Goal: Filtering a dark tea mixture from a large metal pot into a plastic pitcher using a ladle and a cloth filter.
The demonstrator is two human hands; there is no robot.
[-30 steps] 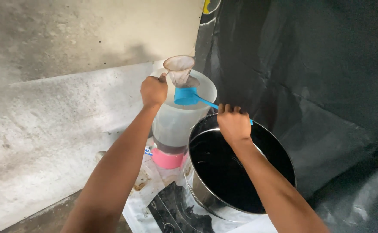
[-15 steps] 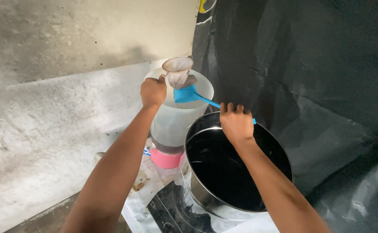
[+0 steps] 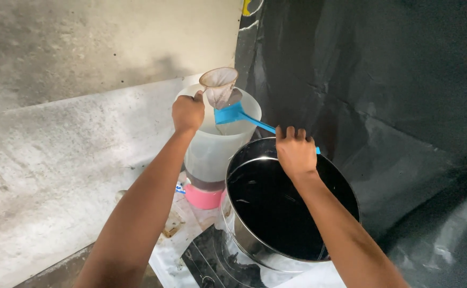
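My left hand grips the handle of a small cone-shaped cloth strainer and holds it over the mouth of a tall translucent white container with a pink base. A blue plastic ladle is tipped under the strainer's tip, inside the container's rim. Its long blue handle runs to my right hand, which is closed around it. That hand hovers over a large steel pot filled with dark liquid.
A rough grey concrete ledge and wall fill the left side. Black plastic sheeting hangs on the right. The pot stands on a dark cooktop with white paper beneath it.
The ladle has tilted a little more and my right hand has shifted slightly right. My left hand keeps the strainer in place.
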